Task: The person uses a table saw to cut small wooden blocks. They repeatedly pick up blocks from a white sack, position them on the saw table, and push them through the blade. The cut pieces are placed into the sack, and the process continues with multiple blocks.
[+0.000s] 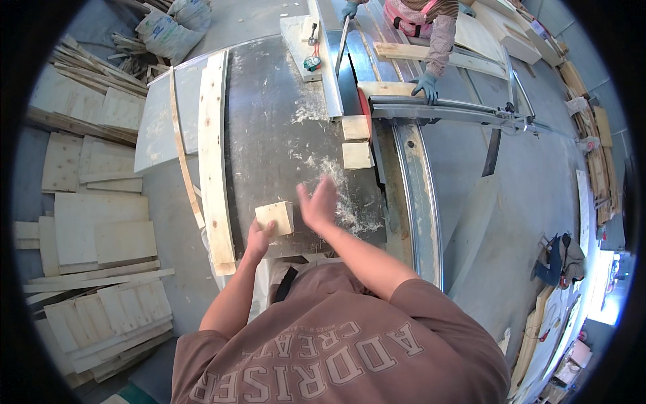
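A dark counter [264, 128] carries a long pale board [214, 155] left of the left fingers [270, 227], scattered sawdust [343, 212] near the right fingers [327, 186] and, beyond those, slightly rightward, two small wooden blocks [357, 156], one nearer than the other.

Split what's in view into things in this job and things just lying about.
Likely part of the job:
wooden block in the left hand
two wooden pieces ahead of the open right hand
board at the co-worker's gloved hand

Apparently just lying about:
stacked boards at left
white sack
thin wooden strip
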`<state>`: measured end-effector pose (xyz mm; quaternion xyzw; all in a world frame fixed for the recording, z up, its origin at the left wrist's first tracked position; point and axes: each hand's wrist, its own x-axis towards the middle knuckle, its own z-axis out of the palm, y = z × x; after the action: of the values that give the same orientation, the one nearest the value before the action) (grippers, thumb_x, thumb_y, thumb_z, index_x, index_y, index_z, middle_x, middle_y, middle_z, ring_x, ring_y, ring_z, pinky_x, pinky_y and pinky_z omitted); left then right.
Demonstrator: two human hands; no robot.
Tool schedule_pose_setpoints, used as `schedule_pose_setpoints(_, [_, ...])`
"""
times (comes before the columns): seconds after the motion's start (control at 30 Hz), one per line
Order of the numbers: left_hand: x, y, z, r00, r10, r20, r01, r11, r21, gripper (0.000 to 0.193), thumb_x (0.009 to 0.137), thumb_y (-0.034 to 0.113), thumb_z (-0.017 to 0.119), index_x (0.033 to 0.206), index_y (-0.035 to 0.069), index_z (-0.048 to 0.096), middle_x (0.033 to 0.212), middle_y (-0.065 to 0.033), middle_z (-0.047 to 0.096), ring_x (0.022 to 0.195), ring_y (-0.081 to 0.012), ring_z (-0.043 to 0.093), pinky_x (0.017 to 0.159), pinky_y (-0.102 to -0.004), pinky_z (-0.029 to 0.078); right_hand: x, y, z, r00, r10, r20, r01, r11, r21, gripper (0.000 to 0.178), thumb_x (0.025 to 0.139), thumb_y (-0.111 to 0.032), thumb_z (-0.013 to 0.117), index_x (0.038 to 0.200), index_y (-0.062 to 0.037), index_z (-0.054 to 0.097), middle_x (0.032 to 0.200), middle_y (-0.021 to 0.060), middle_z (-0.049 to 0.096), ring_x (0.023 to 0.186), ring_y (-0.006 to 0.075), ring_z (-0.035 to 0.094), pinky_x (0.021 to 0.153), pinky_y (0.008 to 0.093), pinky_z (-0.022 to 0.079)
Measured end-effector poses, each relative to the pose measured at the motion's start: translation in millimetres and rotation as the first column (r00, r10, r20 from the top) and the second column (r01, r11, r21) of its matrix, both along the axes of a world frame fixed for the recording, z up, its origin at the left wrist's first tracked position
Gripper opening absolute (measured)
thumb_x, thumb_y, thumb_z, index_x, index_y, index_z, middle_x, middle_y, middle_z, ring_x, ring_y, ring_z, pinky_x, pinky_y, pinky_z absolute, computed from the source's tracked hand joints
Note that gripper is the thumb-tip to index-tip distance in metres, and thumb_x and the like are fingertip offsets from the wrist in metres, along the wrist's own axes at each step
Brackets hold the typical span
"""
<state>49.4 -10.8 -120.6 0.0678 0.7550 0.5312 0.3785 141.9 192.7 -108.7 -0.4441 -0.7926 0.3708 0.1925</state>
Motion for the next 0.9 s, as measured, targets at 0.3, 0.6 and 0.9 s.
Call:
schedule_pose_setpoints(0.3, [6, 9, 18, 1.0, 0.006, -0.006, -0.005, 1.0, 0.02, 0.042, 0.106, 0.01, 0.065, 0.147, 0.0, 0.057, 0.134, -0.0105, 0.071, 0.119, -0.0199, 0.066, 0.106, -0.0362, 0.051, -1, 158, -25, 0.802, -0.259, 0.538, 0.256, 0.963, 0.081, 0.118, 0.081, -0.061, 0.085, 0.155, 0.0165, 0.037, 0.156, 0.0323, 0.047, 0.149, 0.0446, 0.042, 0.126, 0.0513, 0.032])
schedule_pose_setpoints(0.6, [8, 8, 14, 0.997, 0.053, 0.048, -0.058, 0.993, 0.1, 0.045, 0.105, 0.009, 0.067, 0.148, 0.001, 0.056, 0.133, -0.0092, 0.07, 0.117, -0.0184, 0.066, 0.104, -0.0351, 0.051, 23, 129, -6, 0.922, -0.12, 0.368, 0.101, 0.992, 0.072, 0.084, 0.068, -0.039, 0.091, 0.129, 0.0065, 0.057, 0.13, 0.0258, 0.061, 0.126, 0.0408, 0.058, 0.112, 0.0505, 0.047])
schedule_pose_setpoints(0.9, [-11, 5, 32, 0.891, 0.196, 0.41, -0.337, 0.891, 0.306, 0.055, 0.111, 0.044, 0.042, 0.144, 0.005, 0.064, 0.141, -0.0071, 0.071, 0.13, -0.0213, 0.063, 0.116, -0.0392, 0.043, 9, 6, 89, 0.61, 0.787, 0.092, -0.781, 0.576, 0.241, 0.09, 0.066, -0.03, 0.089, 0.142, 0.0022, 0.051, 0.133, 0.0186, 0.058, 0.131, 0.0362, 0.055, 0.117, 0.048, 0.042])
